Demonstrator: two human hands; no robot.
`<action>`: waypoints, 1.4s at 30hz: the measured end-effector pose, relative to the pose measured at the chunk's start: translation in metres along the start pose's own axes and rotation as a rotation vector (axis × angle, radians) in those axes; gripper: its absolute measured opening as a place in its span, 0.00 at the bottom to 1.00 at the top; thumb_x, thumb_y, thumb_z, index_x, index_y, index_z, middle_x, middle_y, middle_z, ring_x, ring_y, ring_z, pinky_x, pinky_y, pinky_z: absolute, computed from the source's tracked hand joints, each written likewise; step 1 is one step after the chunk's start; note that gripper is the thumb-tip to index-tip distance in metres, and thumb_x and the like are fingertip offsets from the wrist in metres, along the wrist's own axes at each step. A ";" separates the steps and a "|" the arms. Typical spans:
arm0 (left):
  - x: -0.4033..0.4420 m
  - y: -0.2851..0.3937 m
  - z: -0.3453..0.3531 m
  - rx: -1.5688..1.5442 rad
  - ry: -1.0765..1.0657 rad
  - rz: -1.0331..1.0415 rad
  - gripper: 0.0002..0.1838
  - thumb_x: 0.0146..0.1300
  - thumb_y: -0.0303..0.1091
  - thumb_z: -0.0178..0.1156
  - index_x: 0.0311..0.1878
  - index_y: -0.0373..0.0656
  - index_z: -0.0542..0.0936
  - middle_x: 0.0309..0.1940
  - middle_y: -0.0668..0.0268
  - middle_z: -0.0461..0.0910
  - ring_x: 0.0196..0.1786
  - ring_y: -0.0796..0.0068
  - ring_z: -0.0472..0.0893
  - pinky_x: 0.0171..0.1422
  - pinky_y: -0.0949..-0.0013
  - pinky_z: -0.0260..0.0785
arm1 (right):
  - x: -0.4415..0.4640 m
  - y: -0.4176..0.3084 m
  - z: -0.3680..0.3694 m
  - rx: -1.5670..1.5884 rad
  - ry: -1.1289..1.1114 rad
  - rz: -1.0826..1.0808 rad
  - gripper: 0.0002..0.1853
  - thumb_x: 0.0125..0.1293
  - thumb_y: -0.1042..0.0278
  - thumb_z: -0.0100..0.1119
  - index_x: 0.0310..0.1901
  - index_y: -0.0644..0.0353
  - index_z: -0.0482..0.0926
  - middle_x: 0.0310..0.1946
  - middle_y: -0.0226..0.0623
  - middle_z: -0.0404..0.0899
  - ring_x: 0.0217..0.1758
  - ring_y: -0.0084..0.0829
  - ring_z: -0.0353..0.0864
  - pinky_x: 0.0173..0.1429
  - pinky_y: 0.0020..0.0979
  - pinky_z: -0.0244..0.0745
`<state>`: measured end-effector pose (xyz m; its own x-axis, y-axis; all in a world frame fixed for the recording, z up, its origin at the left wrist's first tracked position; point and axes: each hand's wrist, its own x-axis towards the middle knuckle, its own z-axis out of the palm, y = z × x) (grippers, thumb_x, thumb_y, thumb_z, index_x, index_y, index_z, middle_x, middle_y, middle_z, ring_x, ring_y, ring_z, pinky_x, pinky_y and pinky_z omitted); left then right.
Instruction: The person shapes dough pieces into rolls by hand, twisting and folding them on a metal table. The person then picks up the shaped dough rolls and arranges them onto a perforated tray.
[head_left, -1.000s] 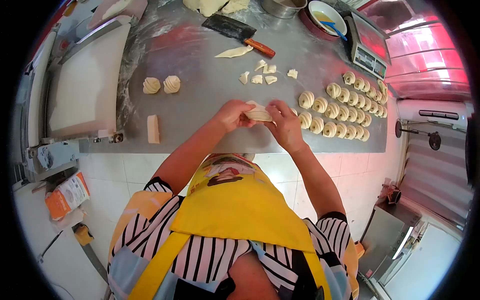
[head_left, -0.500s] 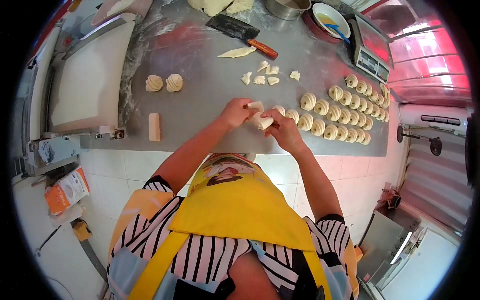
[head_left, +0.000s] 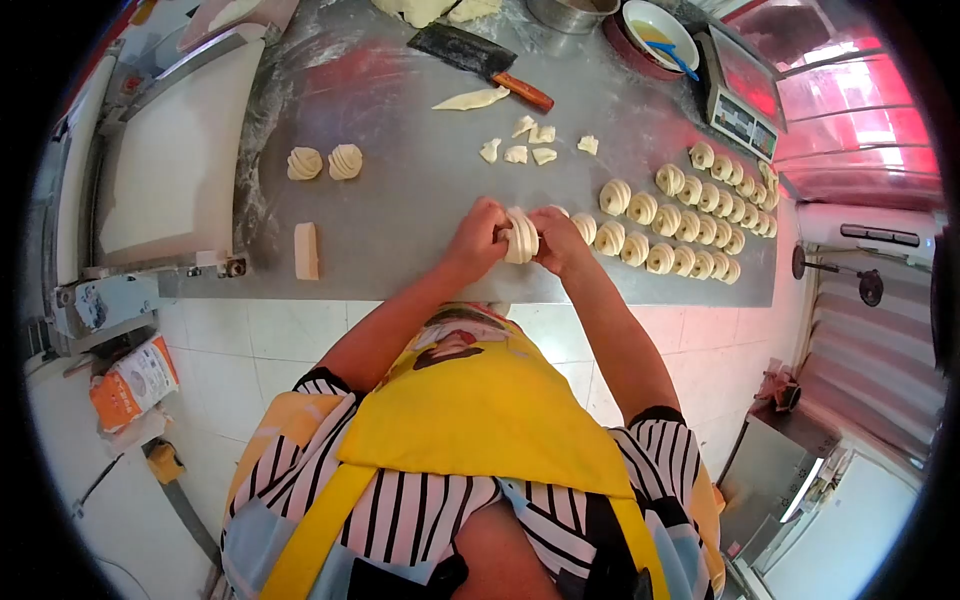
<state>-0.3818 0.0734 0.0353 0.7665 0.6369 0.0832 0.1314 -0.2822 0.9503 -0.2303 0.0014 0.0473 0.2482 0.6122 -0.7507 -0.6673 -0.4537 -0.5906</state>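
A layered, coiled piece of dough (head_left: 519, 236) is held upright between both hands near the table's front edge. My left hand (head_left: 479, 238) pinches its left side, and my right hand (head_left: 558, 240) grips its right side. Just right of my right hand, rows of coiled dough rolls (head_left: 660, 259) stand on the metal table (head_left: 400, 230). Several small dough scraps (head_left: 515, 154) lie beyond my hands. Two twisted rolls (head_left: 345, 162) sit to the left, with a plain rectangular dough strip (head_left: 306, 251) nearer the front edge.
A cleaver (head_left: 462, 52) with a wooden handle lies at the back, beside a pointed dough piece (head_left: 471, 99). A scale (head_left: 738, 105) and a white bowl (head_left: 657, 37) are at the back right. A rolling machine (head_left: 170, 165) stands at the left.
The loose, folded dough between my hands is now a compact coil with its layers showing. My hands have drawn in around it and turned it upright.
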 end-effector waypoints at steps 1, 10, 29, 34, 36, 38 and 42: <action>0.001 -0.002 -0.002 -0.003 0.025 0.022 0.14 0.50 0.26 0.58 0.43 0.38 0.75 0.40 0.60 0.68 0.38 0.65 0.71 0.43 0.68 0.66 | 0.004 0.002 -0.001 -0.041 -0.009 0.012 0.09 0.62 0.65 0.57 0.39 0.58 0.71 0.36 0.34 0.76 0.33 0.30 0.79 0.36 0.34 0.79; 0.001 -0.033 -0.019 -0.318 -0.186 -0.287 0.14 0.55 0.28 0.60 0.46 0.37 0.76 0.39 0.63 0.77 0.36 0.78 0.75 0.44 0.71 0.69 | -0.004 0.013 0.017 -0.249 -0.086 0.241 0.18 0.67 0.48 0.47 0.38 0.57 0.75 0.32 0.33 0.75 0.29 0.28 0.76 0.32 0.34 0.78; -0.015 -0.078 -0.013 0.080 -0.188 -0.586 0.13 0.52 0.28 0.57 0.43 0.41 0.71 0.26 0.56 0.79 0.26 0.61 0.79 0.30 0.63 0.70 | 0.051 0.081 -0.011 -1.028 -0.039 -0.323 0.13 0.57 0.71 0.55 0.44 0.58 0.67 0.25 0.40 0.77 0.22 0.26 0.79 0.21 0.29 0.72; -0.018 -0.087 -0.012 0.088 -0.166 -0.490 0.12 0.53 0.26 0.57 0.42 0.41 0.71 0.22 0.60 0.77 0.17 0.73 0.76 0.21 0.68 0.67 | 0.051 0.077 0.000 -0.866 0.021 -0.207 0.12 0.54 0.73 0.57 0.41 0.61 0.69 0.20 0.40 0.75 0.15 0.30 0.76 0.21 0.31 0.72; -0.013 -0.089 -0.018 -0.070 -0.259 -0.614 0.14 0.52 0.28 0.57 0.43 0.45 0.72 0.22 0.61 0.78 0.21 0.69 0.78 0.27 0.66 0.69 | 0.055 0.077 -0.003 -1.101 0.069 -0.308 0.09 0.56 0.71 0.55 0.39 0.59 0.70 0.25 0.46 0.78 0.25 0.42 0.79 0.30 0.40 0.74; -0.017 -0.089 -0.020 -0.062 -0.272 -0.683 0.15 0.52 0.29 0.57 0.44 0.46 0.72 0.23 0.60 0.79 0.24 0.65 0.79 0.31 0.63 0.70 | 0.055 0.079 0.000 -1.240 0.089 -0.327 0.08 0.56 0.70 0.54 0.38 0.58 0.70 0.28 0.49 0.79 0.31 0.48 0.80 0.36 0.45 0.74; -0.023 -0.079 -0.009 0.355 -0.091 -0.449 0.12 0.54 0.30 0.57 0.43 0.45 0.71 0.25 0.56 0.78 0.24 0.59 0.79 0.29 0.59 0.69 | 0.052 0.072 0.005 -1.393 0.131 -0.384 0.09 0.55 0.73 0.54 0.38 0.59 0.69 0.23 0.45 0.78 0.25 0.43 0.80 0.28 0.40 0.73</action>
<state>-0.4155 0.0877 -0.0386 0.6358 0.6900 -0.3460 0.6470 -0.2319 0.7264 -0.2684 0.0038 -0.0327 0.3632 0.8110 -0.4587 0.6458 -0.5740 -0.5035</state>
